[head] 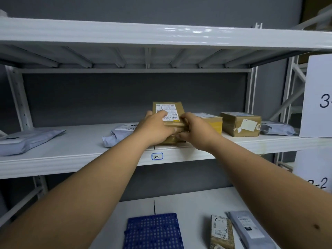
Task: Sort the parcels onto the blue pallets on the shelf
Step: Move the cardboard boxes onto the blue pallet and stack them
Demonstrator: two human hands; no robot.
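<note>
A flat brown cardboard parcel (pixel 168 109) with a white shipping label lies tilted on top of another brown box (pixel 172 139) on the middle shelf (pixel 77 150), just above the "3-1" tag (pixel 157 156). My left hand (pixel 155 129) grips its left side, fingers over the label. My right hand (pixel 195 130) holds its right front edge with curled fingers. A blue perforated pallet (pixel 152 230) lies on the lower shelf, below my arms.
On the middle shelf lie grey mailer bags (pixel 28 139) (pixel 118 135) (pixel 276 129) and two more brown boxes (pixel 210 121) (pixel 240 124). The lower shelf holds a small brown parcel (pixel 221 231) and a grey bag (pixel 249 230). A white sign (pixel 318 96) stands at right.
</note>
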